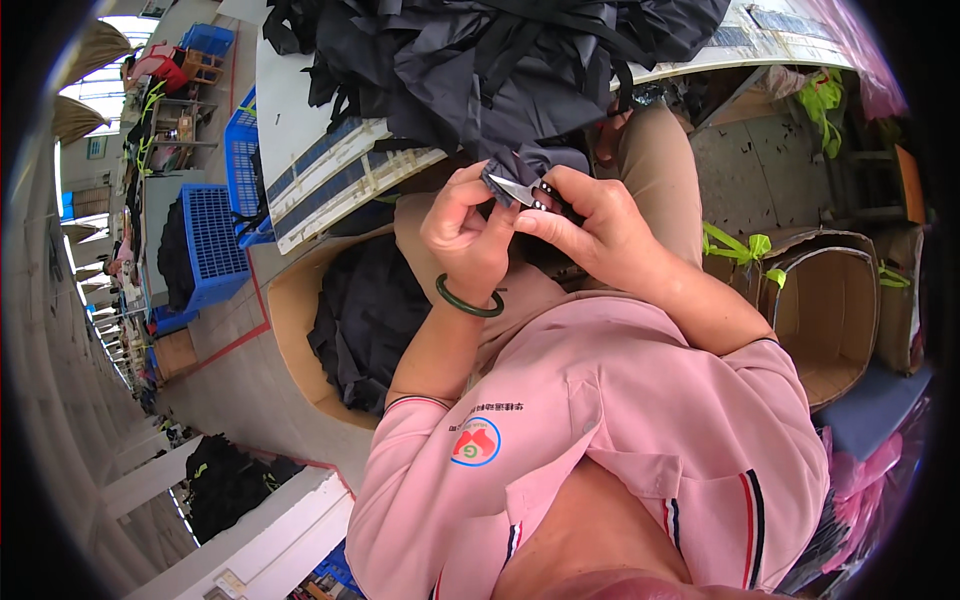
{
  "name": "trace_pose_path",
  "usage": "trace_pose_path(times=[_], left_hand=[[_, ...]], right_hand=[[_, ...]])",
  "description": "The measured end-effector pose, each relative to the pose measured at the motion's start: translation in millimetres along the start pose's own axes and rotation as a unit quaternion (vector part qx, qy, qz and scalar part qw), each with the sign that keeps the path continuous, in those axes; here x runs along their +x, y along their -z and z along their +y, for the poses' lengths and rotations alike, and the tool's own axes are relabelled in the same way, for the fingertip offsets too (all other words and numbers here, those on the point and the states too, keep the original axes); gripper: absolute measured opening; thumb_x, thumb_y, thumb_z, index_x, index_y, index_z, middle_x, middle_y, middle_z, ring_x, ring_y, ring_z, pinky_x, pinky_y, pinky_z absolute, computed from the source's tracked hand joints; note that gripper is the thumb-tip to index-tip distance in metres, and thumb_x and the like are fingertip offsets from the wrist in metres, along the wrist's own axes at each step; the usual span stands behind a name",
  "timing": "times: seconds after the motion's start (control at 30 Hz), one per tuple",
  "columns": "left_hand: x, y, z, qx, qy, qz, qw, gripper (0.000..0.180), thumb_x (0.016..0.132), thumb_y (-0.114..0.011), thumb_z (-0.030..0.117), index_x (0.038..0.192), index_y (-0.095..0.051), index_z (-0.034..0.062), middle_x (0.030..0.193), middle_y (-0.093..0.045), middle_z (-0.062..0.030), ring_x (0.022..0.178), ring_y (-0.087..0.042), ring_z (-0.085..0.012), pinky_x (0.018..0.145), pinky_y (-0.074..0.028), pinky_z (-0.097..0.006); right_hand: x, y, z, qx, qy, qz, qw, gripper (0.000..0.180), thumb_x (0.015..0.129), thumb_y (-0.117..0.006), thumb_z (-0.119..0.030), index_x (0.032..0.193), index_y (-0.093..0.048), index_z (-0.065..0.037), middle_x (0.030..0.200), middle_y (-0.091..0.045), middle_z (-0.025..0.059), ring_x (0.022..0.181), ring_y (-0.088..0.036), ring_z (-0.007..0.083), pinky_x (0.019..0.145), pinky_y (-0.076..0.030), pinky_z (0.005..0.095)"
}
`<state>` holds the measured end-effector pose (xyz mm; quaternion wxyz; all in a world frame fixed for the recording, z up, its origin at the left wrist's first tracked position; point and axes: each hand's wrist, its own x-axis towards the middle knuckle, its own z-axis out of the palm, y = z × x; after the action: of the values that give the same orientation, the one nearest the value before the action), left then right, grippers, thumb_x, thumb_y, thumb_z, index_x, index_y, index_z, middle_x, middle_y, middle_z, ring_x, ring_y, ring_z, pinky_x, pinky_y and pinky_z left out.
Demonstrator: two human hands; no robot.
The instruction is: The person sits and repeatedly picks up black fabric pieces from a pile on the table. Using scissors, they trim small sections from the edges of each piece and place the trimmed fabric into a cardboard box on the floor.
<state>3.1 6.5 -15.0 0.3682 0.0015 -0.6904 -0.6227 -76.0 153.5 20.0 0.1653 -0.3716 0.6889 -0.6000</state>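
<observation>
My right hand (pixel 597 218) is closed around a pair of small thread snips (pixel 516 190) with shiny metal blades and a dark handle. The blades point left and lie against the edge of a black cloth piece (pixel 528 164). That edge is pinched between the fingers of my left hand (pixel 464 226), whose wrist wears a dark green bangle. A big heap of black fabric (pixel 470 95) with loose straps covers the worktable (pixel 285 130) just beyond both hands. Whether the snips' blades are parted around a thread is too small to tell.
A cardboard box (pixel 290 330) holding black cloth stands below my left forearm. Blue plastic crates (pixel 216 245) are on the floor further left. At the right sits another cardboard box (pixel 850 315), with bright green strips (pixel 735 245) near its rim.
</observation>
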Motion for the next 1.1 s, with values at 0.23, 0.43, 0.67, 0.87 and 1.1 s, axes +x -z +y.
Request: trace_pose_path(times=[0.23, 0.43, 0.67, 0.87, 1.1], left_hand=[[-0.9, -3.1, -0.9, -0.014, 0.006, 0.0, 1.0, 0.017, 0.076, -0.069, -0.006, 0.091, -0.06, -0.0041, 0.104, -0.064, -0.0163, 0.09, -0.059, -0.0191, 0.078, -0.048, -0.029], [-3.3, -4.5, -3.8, -0.01, 0.003, 0.008, 1.0, 0.017, 0.076, -0.069, -0.006, 0.09, -0.06, -0.0036, 0.103, -0.064, -0.0158, 0.087, -0.06, -0.0188, 0.074, -0.048, -0.028], [-2.2, -4.7, -2.4, 0.0, -0.012, 0.013, 1.0, 0.016, 0.075, -0.069, -0.007, 0.089, -0.06, -0.0037, 0.101, -0.065, -0.0156, 0.087, -0.059, -0.0201, 0.075, -0.047, -0.029], [-0.7, -6.0, -1.4, 0.003, -0.026, 0.014, 1.0, 0.017, 0.074, -0.068, -0.009, 0.088, -0.06, -0.0038, 0.101, -0.065, -0.0158, 0.087, -0.059, -0.0207, 0.076, -0.047, -0.03], [-0.8, -3.0, -3.3, 0.004, -0.047, -0.017, 0.999, 0.017, 0.072, -0.069, -0.007, 0.086, -0.059, -0.0037, 0.099, -0.065, -0.0165, 0.086, -0.06, -0.0222, 0.076, -0.046, -0.031]], right_hand=[[-1.4, 0.6, 2.8, 0.015, -0.009, -0.006, 1.0, 0.041, 0.084, -0.069, -0.032, 0.072, -0.051, 0.002, 0.055, -0.042, 0.0126, 0.049, -0.034, 0.0209, 0.045, -0.036, 0.0335], [-3.5, 0.0, 5.3, 0.033, -0.008, -0.003, 0.999, 0.041, 0.085, -0.069, -0.033, 0.072, -0.051, 0.003, 0.055, -0.04, 0.0114, 0.05, -0.031, 0.0193, 0.045, -0.035, 0.0337], [-3.5, -0.8, 3.1, 0.027, -0.013, -0.006, 1.0, 0.041, 0.085, -0.069, -0.033, 0.072, -0.052, 0.002, 0.055, -0.041, 0.01, 0.049, -0.034, 0.0176, 0.045, -0.035, 0.0325], [-4.4, 0.5, 3.8, 0.026, -0.008, 0.0, 1.0, 0.04, 0.086, -0.068, -0.032, 0.073, -0.053, 0.003, 0.055, -0.041, 0.0118, 0.049, -0.033, 0.0194, 0.045, -0.035, 0.0338], [-3.7, 4.7, -0.3, 0.018, -0.015, -0.019, 1.0, 0.041, 0.088, -0.066, -0.032, 0.073, -0.053, 0.004, 0.055, -0.041, 0.0127, 0.05, -0.032, 0.0201, 0.045, -0.035, 0.0344]])
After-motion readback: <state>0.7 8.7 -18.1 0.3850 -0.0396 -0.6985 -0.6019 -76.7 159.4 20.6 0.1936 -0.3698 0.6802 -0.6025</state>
